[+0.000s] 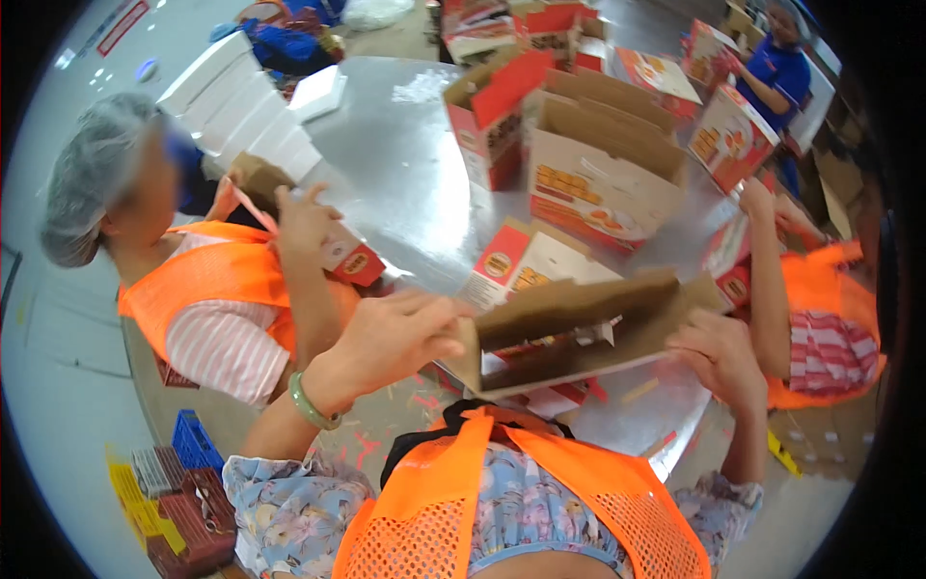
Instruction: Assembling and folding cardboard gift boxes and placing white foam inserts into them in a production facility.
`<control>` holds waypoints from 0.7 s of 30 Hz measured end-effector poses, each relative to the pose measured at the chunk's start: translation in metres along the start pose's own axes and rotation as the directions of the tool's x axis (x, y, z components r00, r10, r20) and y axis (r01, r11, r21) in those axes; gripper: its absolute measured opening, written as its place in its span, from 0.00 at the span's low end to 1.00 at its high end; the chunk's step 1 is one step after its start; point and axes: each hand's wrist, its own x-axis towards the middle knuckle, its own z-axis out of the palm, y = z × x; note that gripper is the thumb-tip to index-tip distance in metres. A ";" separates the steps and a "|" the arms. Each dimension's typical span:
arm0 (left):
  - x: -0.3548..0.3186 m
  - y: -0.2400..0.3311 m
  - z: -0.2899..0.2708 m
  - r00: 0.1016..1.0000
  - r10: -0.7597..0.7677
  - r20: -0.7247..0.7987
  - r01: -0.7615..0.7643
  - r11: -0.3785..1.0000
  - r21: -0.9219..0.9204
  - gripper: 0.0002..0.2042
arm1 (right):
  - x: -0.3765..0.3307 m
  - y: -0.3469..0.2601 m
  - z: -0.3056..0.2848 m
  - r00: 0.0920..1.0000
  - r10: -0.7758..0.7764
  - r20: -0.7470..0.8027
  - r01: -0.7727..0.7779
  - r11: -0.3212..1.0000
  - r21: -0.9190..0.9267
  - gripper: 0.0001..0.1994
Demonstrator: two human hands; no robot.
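An open-topped cardboard carton (552, 380) is tilted in front of me, its brown inside showing. My left hand (400, 338), with a green bangle at the wrist, is closed at the carton's left edge. At the right edge, my right hand (719, 355) has its fingers curled round the cardboard. Inside lie red and white packets (540, 349), partly hidden by the walls. Just beyond stands a red and white printed carton (497, 265). The undersides of my fingers are hidden.
Several open cartons (603, 183) stand on the metal table (386, 130). A co-worker in an orange vest (217, 275) works at my left, another (830, 309) at my right. White foam boxes (236, 101) are stacked far left; plastic baskets (183, 502) sit lower left.
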 end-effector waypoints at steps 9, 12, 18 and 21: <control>-0.011 0.001 0.018 0.990 0.134 -0.034 -0.134 0.991 -0.005 0.34 | 0.002 -0.018 0.003 0.982 0.161 0.098 -0.156 0.986 -0.050 0.05; -0.011 0.026 0.025 0.994 0.107 0.006 -0.107 0.985 0.139 0.25 | 0.006 -0.025 0.003 0.936 0.252 0.245 -0.231 0.967 -0.110 0.05; 0.004 0.043 0.043 0.942 -0.205 -0.266 0.260 0.947 0.191 0.25 | 0.010 -0.008 0.033 0.984 0.140 -0.111 -0.165 0.949 -0.267 0.14; 0.008 0.043 0.044 0.911 -0.231 -0.341 0.306 0.933 0.187 0.33 | 0.019 -0.003 0.043 0.990 0.078 -0.114 -0.116 0.919 -0.377 0.18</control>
